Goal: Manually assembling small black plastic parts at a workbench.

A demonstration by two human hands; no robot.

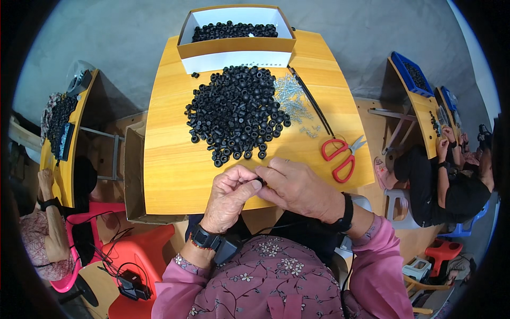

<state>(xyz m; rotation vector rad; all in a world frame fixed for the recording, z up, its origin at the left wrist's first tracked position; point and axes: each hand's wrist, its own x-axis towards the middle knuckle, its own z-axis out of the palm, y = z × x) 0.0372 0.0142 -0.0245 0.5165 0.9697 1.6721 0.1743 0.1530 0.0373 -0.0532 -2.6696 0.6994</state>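
Observation:
My left hand (pixel 229 195) is closed, its thumb and fingers pinching a small round black part (pixel 259 181) above the near edge of the table. My right hand (pixel 302 190) meets it there, its fingertips pressed together against the same spot; whether they hold something of their own is hidden. Just beyond my hands spreads a large pile of small round black parts (pixel 234 109), some showing a hole in the middle. Beside the pile on the right lies a heap of small shiny metal pieces (pixel 292 95), too small to name.
Red-handled scissors (pixel 344 159) lie at the table's right side, near a thin black rod (pixel 313 103). An open box (pixel 236 48) of black parts stands at the far edge. People sit at side tables; a red chair (pixel 139 266) stands at lower left.

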